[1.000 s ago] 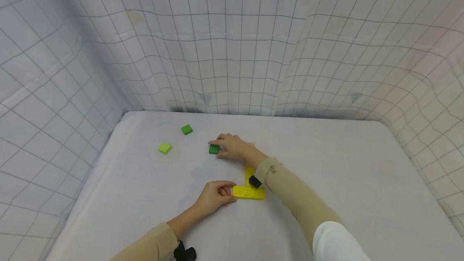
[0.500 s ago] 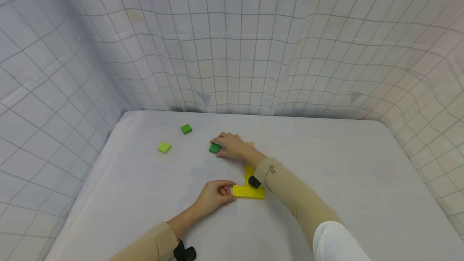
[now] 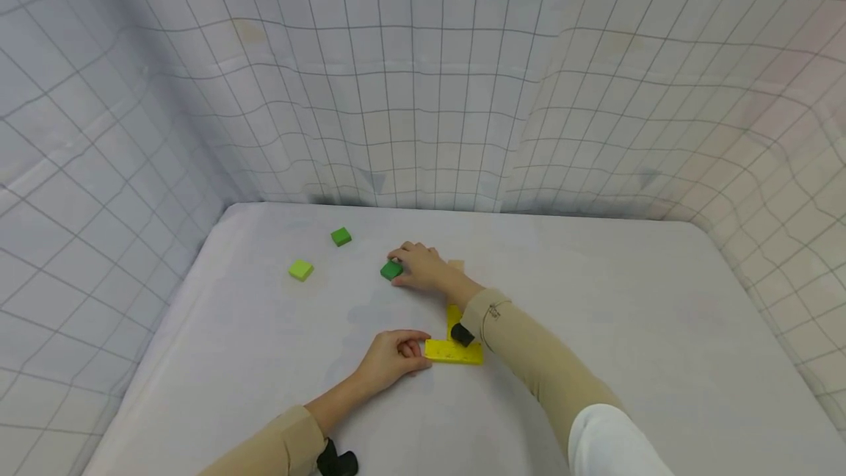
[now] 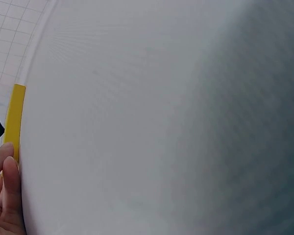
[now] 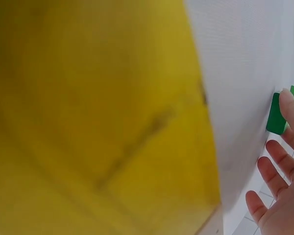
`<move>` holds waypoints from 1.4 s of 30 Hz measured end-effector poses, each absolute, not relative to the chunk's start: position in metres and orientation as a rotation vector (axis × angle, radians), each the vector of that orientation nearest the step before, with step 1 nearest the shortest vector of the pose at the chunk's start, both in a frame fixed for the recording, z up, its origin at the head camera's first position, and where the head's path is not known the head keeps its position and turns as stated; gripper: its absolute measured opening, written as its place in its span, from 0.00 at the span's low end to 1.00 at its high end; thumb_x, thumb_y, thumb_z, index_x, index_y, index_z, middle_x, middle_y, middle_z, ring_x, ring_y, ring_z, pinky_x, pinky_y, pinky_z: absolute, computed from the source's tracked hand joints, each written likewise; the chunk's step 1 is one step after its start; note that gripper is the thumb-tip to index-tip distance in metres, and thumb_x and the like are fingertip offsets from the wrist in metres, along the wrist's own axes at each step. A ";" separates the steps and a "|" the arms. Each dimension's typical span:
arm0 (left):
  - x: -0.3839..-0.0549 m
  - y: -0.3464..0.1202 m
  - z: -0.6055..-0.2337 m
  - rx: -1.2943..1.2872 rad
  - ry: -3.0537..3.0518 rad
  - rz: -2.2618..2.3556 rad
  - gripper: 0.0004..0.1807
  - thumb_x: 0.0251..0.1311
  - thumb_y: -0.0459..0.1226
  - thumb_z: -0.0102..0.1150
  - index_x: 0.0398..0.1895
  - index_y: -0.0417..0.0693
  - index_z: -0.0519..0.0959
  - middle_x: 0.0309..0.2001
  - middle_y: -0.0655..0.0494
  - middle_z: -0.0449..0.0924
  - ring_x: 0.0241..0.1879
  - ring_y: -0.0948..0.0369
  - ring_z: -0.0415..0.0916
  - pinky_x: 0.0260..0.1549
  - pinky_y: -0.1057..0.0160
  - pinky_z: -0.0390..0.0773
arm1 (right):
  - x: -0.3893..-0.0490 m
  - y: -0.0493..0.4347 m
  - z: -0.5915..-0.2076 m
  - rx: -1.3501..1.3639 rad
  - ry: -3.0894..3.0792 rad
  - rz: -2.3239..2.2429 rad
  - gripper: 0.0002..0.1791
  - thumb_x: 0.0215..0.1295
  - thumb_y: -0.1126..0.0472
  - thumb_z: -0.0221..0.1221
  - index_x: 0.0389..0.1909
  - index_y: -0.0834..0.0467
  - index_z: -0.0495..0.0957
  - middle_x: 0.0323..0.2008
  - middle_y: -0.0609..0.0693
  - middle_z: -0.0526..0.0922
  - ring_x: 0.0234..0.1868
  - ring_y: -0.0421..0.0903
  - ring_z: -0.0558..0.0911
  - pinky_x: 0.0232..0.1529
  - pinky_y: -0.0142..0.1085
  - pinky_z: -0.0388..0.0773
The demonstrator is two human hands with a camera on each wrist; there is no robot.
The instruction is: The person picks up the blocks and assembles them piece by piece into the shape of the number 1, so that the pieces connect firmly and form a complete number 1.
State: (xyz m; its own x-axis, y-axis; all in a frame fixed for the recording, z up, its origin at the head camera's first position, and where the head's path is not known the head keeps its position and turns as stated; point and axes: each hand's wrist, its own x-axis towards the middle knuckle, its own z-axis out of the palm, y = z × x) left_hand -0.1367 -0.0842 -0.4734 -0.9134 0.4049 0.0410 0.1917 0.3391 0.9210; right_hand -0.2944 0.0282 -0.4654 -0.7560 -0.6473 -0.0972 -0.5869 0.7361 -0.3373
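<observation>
Dark green block (image 3: 391, 270) sat at the tips of the right hand (image 3: 419, 268), pinched between the thumb and forefinger, with the thumb on its near side and the forefinger across its far side. Much of its top showed clear of the fingers, towards the left. The gap between thumb and forefinger was no wider than the block; in the right wrist view the other three fingers were spread loosely and stood apart from it. Whether its underside touched the white table (image 3: 595, 300) could not be told.

The left hand (image 3: 391, 358) was nearer the person and held the left end of the front yellow bar (image 3: 453, 352), forefinger at the far corner and thumb at the near one, the remaining fingers curled towards the palm. That bar lay crosswise. A second yellow bar (image 3: 453, 316) ran away from its far side, partly hidden by the right sleeve (image 3: 535, 351) and the black wrist camera (image 3: 463, 334). Beyond the right wrist showed part of a tan piece (image 3: 456, 264).

Well to the left of the pinched block lay a lime green block (image 3: 300, 270) and, farther back, a mid-green block (image 3: 341, 236), apart from each other and untouched by either hand.
</observation>
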 end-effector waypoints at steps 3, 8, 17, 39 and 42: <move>-0.135 -0.084 -0.469 0.537 2.403 1.600 0.18 0.49 0.27 0.64 0.45 0.29 0.77 0.23 0.48 0.76 0.16 0.63 0.72 0.18 0.72 0.73 | -0.294 0.028 -0.466 -0.970 2.734 -0.409 0.27 0.60 0.45 0.57 0.59 0.50 0.68 0.57 0.50 0.68 0.56 0.48 0.68 0.54 0.47 0.64; -0.135 -0.084 -0.469 0.535 2.407 1.602 0.18 0.48 0.27 0.64 0.45 0.30 0.77 0.22 0.48 0.76 0.16 0.63 0.71 0.18 0.72 0.73 | -0.294 0.027 -0.465 -0.980 2.732 -0.375 0.24 0.59 0.44 0.57 0.54 0.49 0.71 0.57 0.50 0.68 0.57 0.49 0.67 0.55 0.47 0.63; -0.135 -0.084 -0.468 0.517 2.394 1.604 0.18 0.49 0.27 0.64 0.45 0.30 0.77 0.22 0.47 0.77 0.16 0.59 0.72 0.18 0.73 0.73 | -0.298 0.035 -0.461 -0.977 2.724 -0.451 0.22 0.59 0.46 0.59 0.53 0.47 0.71 0.50 0.48 0.72 0.53 0.46 0.70 0.53 0.46 0.63; -0.133 -0.081 -0.465 0.476 2.419 1.582 0.19 0.48 0.27 0.64 0.45 0.29 0.77 0.22 0.48 0.76 0.17 0.59 0.73 0.18 0.72 0.72 | -0.324 0.131 -0.465 -0.635 2.805 -0.819 0.22 0.60 0.54 0.59 0.55 0.53 0.71 0.48 0.55 0.73 0.48 0.52 0.71 0.52 0.50 0.63; -0.133 -0.081 -0.465 0.474 2.423 1.581 0.19 0.48 0.27 0.64 0.45 0.29 0.76 0.22 0.48 0.76 0.17 0.58 0.73 0.19 0.72 0.72 | -0.325 0.139 -0.467 -0.599 2.815 -0.833 0.22 0.60 0.54 0.59 0.55 0.54 0.71 0.47 0.56 0.73 0.47 0.52 0.72 0.50 0.49 0.66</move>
